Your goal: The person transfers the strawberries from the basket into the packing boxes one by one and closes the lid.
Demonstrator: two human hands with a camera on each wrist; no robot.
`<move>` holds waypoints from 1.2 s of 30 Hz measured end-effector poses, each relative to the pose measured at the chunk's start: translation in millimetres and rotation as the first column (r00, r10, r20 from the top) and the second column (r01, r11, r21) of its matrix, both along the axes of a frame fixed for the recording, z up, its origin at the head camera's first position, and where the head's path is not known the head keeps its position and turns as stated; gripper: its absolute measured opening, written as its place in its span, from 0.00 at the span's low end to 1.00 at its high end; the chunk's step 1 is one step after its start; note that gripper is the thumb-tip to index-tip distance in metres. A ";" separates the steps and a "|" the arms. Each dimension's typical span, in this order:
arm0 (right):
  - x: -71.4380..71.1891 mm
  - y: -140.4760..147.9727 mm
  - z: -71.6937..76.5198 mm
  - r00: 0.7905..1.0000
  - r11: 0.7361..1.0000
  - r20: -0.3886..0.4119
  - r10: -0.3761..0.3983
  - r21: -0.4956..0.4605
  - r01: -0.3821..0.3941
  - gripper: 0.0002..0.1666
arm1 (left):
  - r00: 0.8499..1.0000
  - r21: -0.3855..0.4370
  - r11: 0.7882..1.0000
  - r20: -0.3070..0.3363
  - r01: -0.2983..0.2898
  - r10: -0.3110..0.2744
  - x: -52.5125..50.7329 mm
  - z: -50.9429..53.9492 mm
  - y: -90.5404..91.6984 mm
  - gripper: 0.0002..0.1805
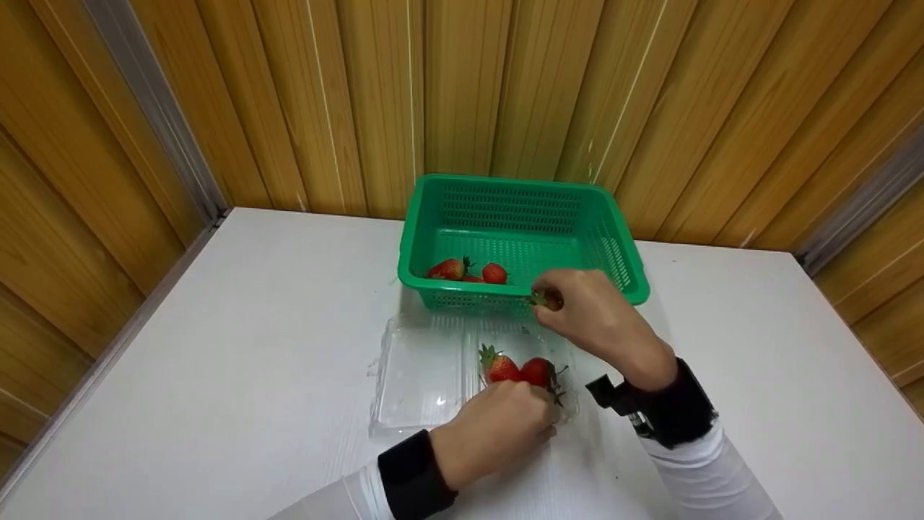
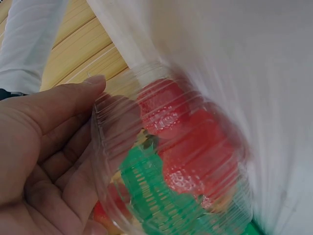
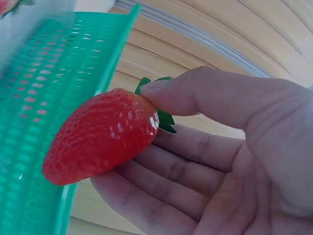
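One strawberry (image 3: 100, 137) pinched at its leafy end by thumb and fingers of the right hand (image 1: 599, 312), at the near rim of the green basket (image 1: 505, 206). Mostly hidden behind that hand from the head, with just some leaf peeking out; plain to see from the right wrist: red, shiny, dotted with tiny dimples, fat near the leaves, narrower at the tip. Left hand (image 1: 499, 422) with fingers bent round the near edge of a clear plastic box (image 1: 419, 383). Two berries (image 1: 536, 373) in the box, just past the left hand; from the left wrist, red shapes through thin, ridged plastic. More fruit (image 1: 447, 270) in the basket, left of the right hand. Basket sides full of little slots. Black strap (image 1: 675, 404) round the right wrist, with pale marks too small to read. White table (image 1: 289, 325) under both hands, and yellow-brown, wood-look boards (image 1: 462, 94) beyond.
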State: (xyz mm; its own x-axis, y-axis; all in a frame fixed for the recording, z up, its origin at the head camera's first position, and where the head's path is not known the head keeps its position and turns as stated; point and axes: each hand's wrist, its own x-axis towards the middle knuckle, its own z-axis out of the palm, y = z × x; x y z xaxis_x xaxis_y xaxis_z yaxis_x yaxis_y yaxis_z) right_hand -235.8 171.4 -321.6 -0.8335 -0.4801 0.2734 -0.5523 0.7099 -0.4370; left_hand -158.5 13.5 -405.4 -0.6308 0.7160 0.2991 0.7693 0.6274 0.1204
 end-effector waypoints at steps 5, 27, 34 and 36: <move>1.2 4.0 -4.8 1.000 1.000 0.000 0.008 0.000 -0.008 0.06 | 1.000 -0.013 1.000 0.012 -0.005 0.005 1.1 1.2 0.5 0.02; -3.8 -14.9 -26.1 0.993 0.991 0.053 0.105 0.077 -0.108 0.05 | 1.000 -0.002 1.000 0.018 0.018 -0.018 -0.4 0.2 0.0 0.03; -9.3 -15.2 -32.8 0.990 0.988 0.065 0.123 0.091 -0.129 0.04 | 0.999 0.005 1.000 0.030 0.017 -0.017 -0.1 1.1 0.6 0.03; -10.3 -15.9 -34.8 0.990 0.987 0.072 0.125 0.094 -0.131 0.04 | 0.999 0.003 1.000 0.031 0.017 -0.017 0.3 1.3 0.4 0.03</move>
State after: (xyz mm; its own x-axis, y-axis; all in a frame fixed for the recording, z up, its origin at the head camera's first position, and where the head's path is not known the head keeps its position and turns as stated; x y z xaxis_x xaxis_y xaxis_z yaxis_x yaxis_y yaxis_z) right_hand -246.1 155.6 -356.4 -0.7780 -0.6058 0.1666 -0.6138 0.6764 -0.4071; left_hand -158.1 14.0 -404.0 -0.6273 0.7261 0.2818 0.7759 0.6137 0.1460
